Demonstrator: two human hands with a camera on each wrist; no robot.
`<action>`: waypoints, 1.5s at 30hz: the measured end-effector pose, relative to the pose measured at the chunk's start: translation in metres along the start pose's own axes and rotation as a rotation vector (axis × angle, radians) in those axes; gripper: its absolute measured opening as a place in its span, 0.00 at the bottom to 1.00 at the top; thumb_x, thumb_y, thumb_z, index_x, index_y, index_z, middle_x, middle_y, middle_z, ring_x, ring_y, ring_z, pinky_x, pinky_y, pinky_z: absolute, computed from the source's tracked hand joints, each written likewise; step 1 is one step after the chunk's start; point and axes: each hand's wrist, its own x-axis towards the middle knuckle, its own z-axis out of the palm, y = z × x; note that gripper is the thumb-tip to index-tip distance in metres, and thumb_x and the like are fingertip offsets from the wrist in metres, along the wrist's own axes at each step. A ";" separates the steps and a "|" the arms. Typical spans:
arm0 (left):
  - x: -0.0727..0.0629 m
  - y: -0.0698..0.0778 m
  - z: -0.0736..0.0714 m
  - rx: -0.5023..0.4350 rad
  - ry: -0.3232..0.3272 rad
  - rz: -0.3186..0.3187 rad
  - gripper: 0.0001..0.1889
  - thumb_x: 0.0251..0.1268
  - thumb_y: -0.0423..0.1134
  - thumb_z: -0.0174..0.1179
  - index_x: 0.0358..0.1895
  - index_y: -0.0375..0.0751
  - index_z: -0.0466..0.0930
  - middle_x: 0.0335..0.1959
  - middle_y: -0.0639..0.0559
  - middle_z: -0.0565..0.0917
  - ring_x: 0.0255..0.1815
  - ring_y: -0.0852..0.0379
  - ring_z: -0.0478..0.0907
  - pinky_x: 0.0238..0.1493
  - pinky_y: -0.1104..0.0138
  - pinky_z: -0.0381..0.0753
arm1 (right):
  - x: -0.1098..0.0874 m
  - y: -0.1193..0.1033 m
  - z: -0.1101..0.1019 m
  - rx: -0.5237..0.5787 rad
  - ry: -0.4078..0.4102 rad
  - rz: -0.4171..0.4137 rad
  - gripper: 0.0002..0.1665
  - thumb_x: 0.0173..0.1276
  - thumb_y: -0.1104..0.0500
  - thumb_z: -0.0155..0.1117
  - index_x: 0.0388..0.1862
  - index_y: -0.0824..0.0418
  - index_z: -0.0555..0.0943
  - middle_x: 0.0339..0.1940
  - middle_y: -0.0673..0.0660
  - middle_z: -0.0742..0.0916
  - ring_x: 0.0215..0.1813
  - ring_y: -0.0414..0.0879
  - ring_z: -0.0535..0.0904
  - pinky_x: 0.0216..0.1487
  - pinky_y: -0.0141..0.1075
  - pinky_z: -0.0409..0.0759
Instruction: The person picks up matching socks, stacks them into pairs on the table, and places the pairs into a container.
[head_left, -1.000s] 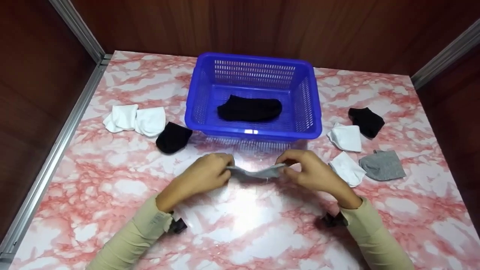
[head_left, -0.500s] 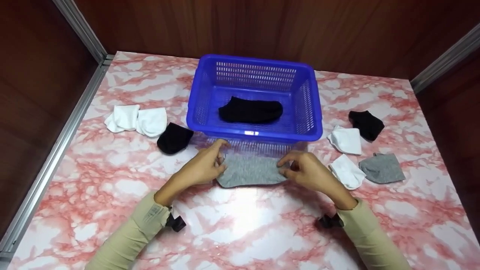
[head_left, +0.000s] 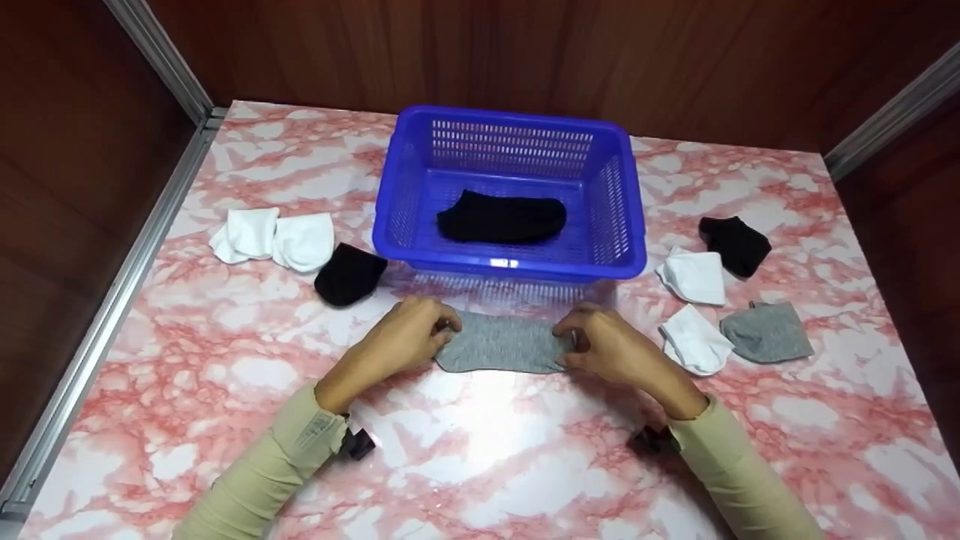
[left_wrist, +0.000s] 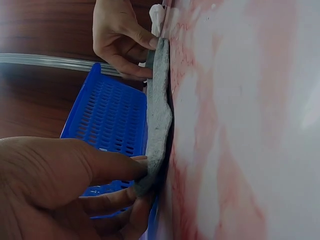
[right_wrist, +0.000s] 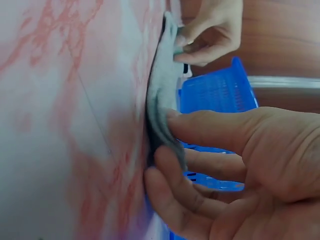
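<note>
White glare is thrown on the table (head_left: 487, 431); the walls (head_left: 510, 60) are dimly lit; wrist views are slightly blurred.

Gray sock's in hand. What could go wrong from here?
The gray sock is pinched at its ends by the left grip and right grip; either end might slip.
Its edge looks wavy, so it may crease.
A white sock lies close beside the right grip and could get nudged.

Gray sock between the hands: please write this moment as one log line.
left hand: pinches one end of gray sock | right hand: pinches other end | blue basket: beyond gray sock, black sock inside
</note>
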 end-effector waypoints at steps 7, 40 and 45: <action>0.000 0.000 -0.003 0.026 -0.042 -0.086 0.10 0.72 0.36 0.66 0.51 0.45 0.91 0.37 0.49 0.90 0.40 0.53 0.86 0.44 0.55 0.85 | 0.000 0.002 -0.003 0.035 -0.062 0.094 0.22 0.57 0.63 0.80 0.50 0.64 0.84 0.40 0.58 0.84 0.37 0.44 0.80 0.40 0.36 0.79; 0.004 0.038 -0.064 0.058 0.380 0.138 0.13 0.68 0.31 0.58 0.51 0.40 0.90 0.36 0.46 0.82 0.36 0.51 0.79 0.36 0.62 0.81 | -0.051 0.015 -0.075 -0.068 0.257 0.046 0.13 0.71 0.60 0.72 0.52 0.64 0.85 0.49 0.61 0.89 0.44 0.53 0.88 0.45 0.51 0.88; 0.013 0.038 -0.083 0.094 0.439 0.160 0.14 0.74 0.42 0.63 0.57 0.42 0.87 0.46 0.44 0.83 0.48 0.46 0.80 0.47 0.56 0.84 | -0.066 0.036 -0.086 -0.120 0.339 0.065 0.12 0.70 0.61 0.74 0.49 0.65 0.86 0.47 0.61 0.90 0.44 0.57 0.88 0.44 0.44 0.87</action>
